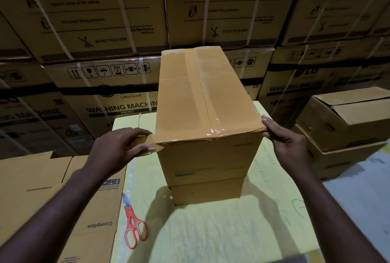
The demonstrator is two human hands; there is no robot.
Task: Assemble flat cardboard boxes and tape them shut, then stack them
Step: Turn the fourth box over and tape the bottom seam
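Note:
A tall brown cardboard box [202, 115] stands on a yellow-covered surface [211, 231], its top flaps closed and a clear tape strip running along the centre seam. A brown tape strip [154, 142] stretches across the box's near top edge. My left hand [122, 146] pinches the strip's loose end at the near left corner. My right hand [287, 140] presses its fingers against the near right corner of the box.
Red-handled scissors [133, 227] lie on the yellow surface at the left. Flat cardboard boxes [52, 199] lie at my left. Stacked assembled boxes [348, 119] sit at the right. A wall of large washing machine cartons [118, 85] rises behind.

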